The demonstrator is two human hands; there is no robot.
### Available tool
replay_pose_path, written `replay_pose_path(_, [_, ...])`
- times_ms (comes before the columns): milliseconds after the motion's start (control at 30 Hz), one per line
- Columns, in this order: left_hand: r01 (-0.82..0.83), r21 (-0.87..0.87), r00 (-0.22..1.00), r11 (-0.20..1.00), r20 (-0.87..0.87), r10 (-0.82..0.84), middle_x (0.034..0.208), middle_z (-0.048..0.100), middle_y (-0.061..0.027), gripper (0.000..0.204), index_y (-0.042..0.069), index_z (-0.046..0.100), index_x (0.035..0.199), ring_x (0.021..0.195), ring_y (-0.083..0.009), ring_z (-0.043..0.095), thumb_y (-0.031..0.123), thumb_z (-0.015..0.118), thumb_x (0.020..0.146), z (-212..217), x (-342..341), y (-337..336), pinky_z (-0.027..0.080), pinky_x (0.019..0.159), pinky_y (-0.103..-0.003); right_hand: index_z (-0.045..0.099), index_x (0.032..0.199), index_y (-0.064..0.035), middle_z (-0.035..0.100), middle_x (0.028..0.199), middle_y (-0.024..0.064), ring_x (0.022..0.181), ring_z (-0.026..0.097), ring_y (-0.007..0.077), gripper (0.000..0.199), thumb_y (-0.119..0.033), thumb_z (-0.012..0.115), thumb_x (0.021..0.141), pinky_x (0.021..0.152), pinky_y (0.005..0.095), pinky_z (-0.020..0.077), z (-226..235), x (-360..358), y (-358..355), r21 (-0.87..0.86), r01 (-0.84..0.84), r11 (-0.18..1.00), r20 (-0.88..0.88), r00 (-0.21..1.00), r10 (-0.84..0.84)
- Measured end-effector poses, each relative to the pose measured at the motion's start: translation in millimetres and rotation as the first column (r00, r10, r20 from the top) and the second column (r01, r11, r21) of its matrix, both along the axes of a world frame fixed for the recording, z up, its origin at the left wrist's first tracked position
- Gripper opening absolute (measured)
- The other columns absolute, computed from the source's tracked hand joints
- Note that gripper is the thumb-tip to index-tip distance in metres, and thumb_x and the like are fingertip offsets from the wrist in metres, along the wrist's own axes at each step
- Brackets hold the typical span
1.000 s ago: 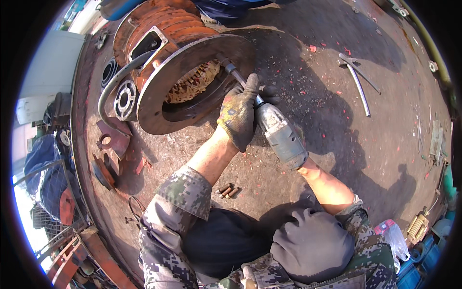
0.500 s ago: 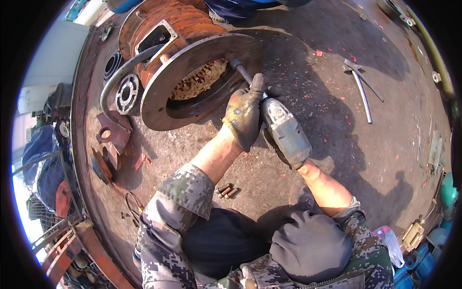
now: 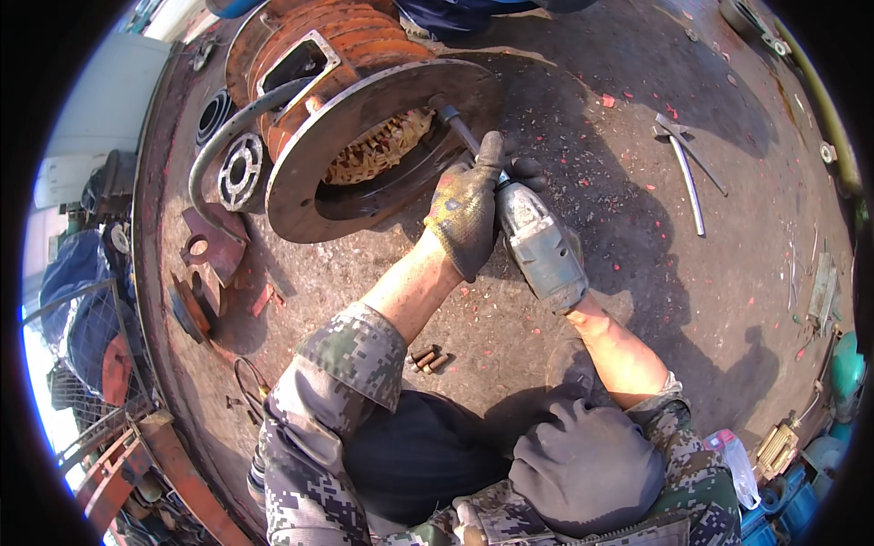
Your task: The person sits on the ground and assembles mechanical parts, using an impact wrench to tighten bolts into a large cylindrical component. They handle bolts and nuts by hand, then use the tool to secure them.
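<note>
The left hand [image 3: 462, 214] clamped the shaft [image 3: 464, 134], motor [image 3: 373, 59] beyond; just right of that hand, the tool [image 3: 544, 250] mostly hid the right hand [image 3: 572, 301], its grip unclear.

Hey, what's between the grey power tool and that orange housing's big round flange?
In the head view, a metal socket shaft runs from the tool toward the flange, the gloved left hand around its lower part.
</note>
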State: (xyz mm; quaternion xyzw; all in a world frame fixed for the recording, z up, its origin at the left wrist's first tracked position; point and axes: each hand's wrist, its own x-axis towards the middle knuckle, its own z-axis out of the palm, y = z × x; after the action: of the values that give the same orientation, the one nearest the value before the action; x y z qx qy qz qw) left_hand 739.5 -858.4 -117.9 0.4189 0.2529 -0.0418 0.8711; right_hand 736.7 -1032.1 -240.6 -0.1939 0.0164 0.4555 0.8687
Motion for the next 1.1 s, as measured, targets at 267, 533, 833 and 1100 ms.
replay_pose_path(267, [-0.032,-0.083,0.999,0.996,0.033,0.034,0.109,0.07,-0.0157,0.053,-0.002,0.055,0.132,0.101,-0.0275,0.071,0.046,0.052,0.109,-7,3,3,0.06,0.091,-0.042,0.033,0.162,-0.0009,0.038,0.165,0.0195,0.15,0.04,0.0316,0.069,-0.031,0.057,0.105,0.128,0.0454,0.0293,-28,4,0,0.645,0.048,0.762,-0.28,0.943,0.178])
replay_pose_path(533, [-0.174,-0.268,0.965,0.948,0.143,0.218,0.122,0.069,-0.021,0.039,0.0,0.057,0.13,0.114,-0.0372,0.066,0.033,0.049,0.112,-19,10,45,0.053,0.104,-0.051,0.033,0.162,-0.0006,0.031,0.169,0.0182,0.155,0.034,0.0323,0.075,-0.034,0.058,0.1,0.131,0.0437,0.025,32,-6,12,0.142,0.111,0.984,0.368,0.917,-0.157])
replay_pose_path(833, [-0.128,-0.186,0.975,0.974,0.158,0.158,0.134,0.066,-0.0204,0.039,0.002,0.054,0.137,0.12,-0.0329,0.065,0.031,0.046,0.113,-22,11,47,0.051,0.108,-0.048,0.033,0.162,0.0016,0.032,0.168,0.0196,0.156,0.032,0.0319,0.069,-0.03,0.053,0.103,0.131,0.043,0.0226,32,-9,12,0.237,0.171,0.956,0.468,0.842,-0.267])
replay_pose_path(1100, [-0.108,-0.195,0.969,0.975,0.198,0.147,0.135,0.065,-0.0192,0.038,0.004,0.055,0.135,0.121,-0.0312,0.064,0.034,0.046,0.113,-27,8,51,0.051,0.107,-0.047,0.032,0.162,0.0019,0.034,0.167,0.0194,0.156,0.033,0.0307,0.072,-0.033,0.057,0.104,0.13,0.042,0.0247,12,-3,10,0.099,0.124,0.987,0.342,0.928,-0.151])
